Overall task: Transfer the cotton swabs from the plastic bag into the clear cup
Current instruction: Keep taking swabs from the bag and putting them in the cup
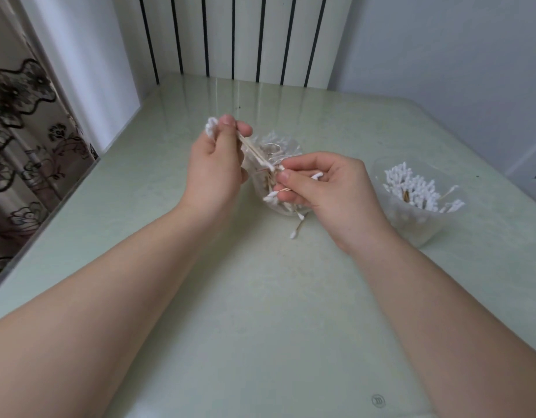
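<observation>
A bundle of cotton swabs with pale wooden sticks and white tips sat near the centre of the frame, pinched in the grip of the left hand. The thumb and fingers were pressed together around the sticks, and a cluster of white tips poked out above the fingertips toward the upper left. Just to the right, the right hand pinched a few more swabs between thumb and forefinger, one white tip showing inside the curled fingers and others jutting out to the left.

Between and behind the two hands lay the plastic bag, clear and crumpled, with many swabs inside it. Its outline was hard to make out against the hands, so it may have been resting on the bench or partly lifted. Directly below the right hand, a loose swab lay on the bench surface, with another stick beside it.

At the right of the frame, well apart from the hands, stood the clear cup. It was packed with swabs standing upright, white tips up, and a few leaned over its rim toward the right.

Everything rested on a glossy pale green bench. Both bare forearms reached in from the lower corners. A white radiator with dark vertical gaps stood behind the bench at the top centre, and a floral curtain hung along the left edge.
</observation>
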`<state>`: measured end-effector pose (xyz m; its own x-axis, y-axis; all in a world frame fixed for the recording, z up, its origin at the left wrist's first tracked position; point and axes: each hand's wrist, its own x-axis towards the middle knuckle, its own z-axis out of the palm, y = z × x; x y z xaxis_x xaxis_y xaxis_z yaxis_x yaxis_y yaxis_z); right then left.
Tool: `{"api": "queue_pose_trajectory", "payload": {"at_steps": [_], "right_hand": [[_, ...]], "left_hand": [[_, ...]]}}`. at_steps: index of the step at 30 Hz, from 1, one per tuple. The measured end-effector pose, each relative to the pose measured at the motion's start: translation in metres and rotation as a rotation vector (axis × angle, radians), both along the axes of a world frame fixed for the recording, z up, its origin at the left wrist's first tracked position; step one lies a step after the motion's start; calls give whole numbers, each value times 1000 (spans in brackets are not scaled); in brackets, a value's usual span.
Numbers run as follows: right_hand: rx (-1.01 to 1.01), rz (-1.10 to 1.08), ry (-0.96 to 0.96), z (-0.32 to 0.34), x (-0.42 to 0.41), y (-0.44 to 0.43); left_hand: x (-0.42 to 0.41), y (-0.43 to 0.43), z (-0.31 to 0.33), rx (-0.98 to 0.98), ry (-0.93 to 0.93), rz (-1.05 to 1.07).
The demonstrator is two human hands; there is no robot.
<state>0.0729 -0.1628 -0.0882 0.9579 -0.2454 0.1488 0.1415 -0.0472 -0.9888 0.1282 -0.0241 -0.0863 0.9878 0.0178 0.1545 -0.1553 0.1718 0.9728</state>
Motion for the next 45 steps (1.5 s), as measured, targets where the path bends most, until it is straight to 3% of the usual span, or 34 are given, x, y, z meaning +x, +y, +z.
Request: {"api": "queue_pose_trajectory", "payload": {"at_steps": [3,9,14,20,23,28,35,45], "right_hand": [[-17,-7,-9,0,0,-2],[149,-5,-73,3,1,-5],[227,56,-103,6,0,-8],[103,-27,-151,3,2,-8],[91,-44,-149,3,2,-11],[145,-32,-151,3,4,-11],[207,-3,-245,2,3,-7],[204,-24,-156,7,1,-10]], "left_hand": [[6,2,-3,-40,-22,48],[0,4,4,-125,-66,-92],[-2,3,-2,263,-124,-197],[-13,3,-2,515,-253,-337],[-8,2,-7,462,-233,-318],[-1,2,-5,174,14,-358],[-7,0,-6,231,-112,-460],[-9,3,-4,266,-105,-411]]}}
